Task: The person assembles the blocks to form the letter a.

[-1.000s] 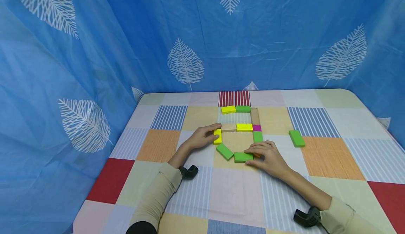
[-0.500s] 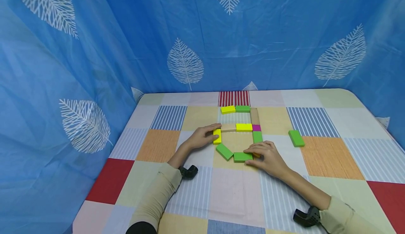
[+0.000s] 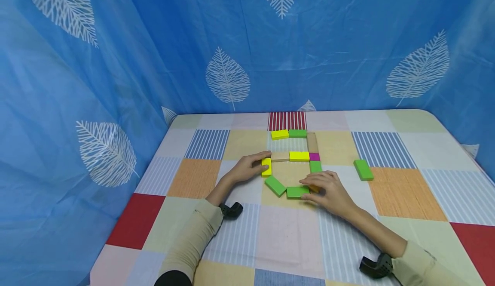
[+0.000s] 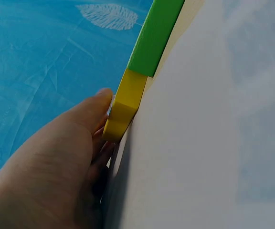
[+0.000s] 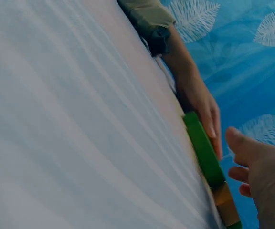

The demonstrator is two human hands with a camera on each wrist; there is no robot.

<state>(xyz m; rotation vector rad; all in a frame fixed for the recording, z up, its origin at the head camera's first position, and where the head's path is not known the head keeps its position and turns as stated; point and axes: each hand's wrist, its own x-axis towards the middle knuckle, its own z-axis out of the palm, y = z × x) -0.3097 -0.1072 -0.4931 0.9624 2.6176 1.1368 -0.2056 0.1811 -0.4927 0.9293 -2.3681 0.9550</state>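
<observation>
In the head view, my left hand [image 3: 247,167] holds an upright-lying yellow block [image 3: 266,172] at the pattern's left side, thumb against it and index finger by its far end. The left wrist view shows the thumb beside this yellow block [image 4: 124,102], which meets a green block [image 4: 157,38]. My right hand [image 3: 330,191] hovers around an orange block [image 3: 315,189], mostly hidden by the fingers, at the right end of a flat green block [image 3: 297,192]. In the right wrist view, its thumb stands apart from the orange block [image 5: 226,205].
The block outline continues through a slanted green block [image 3: 275,186], a tan block [image 3: 280,156], a yellow block [image 3: 299,156], a purple block [image 3: 314,157] and others behind. One loose green block [image 3: 363,170] lies to the right. A patchwork cloth [image 3: 290,243] covers the table.
My right hand's fingers have lifted and drawn slightly back from the green and orange blocks. The left hand and the blocks look the same.
</observation>
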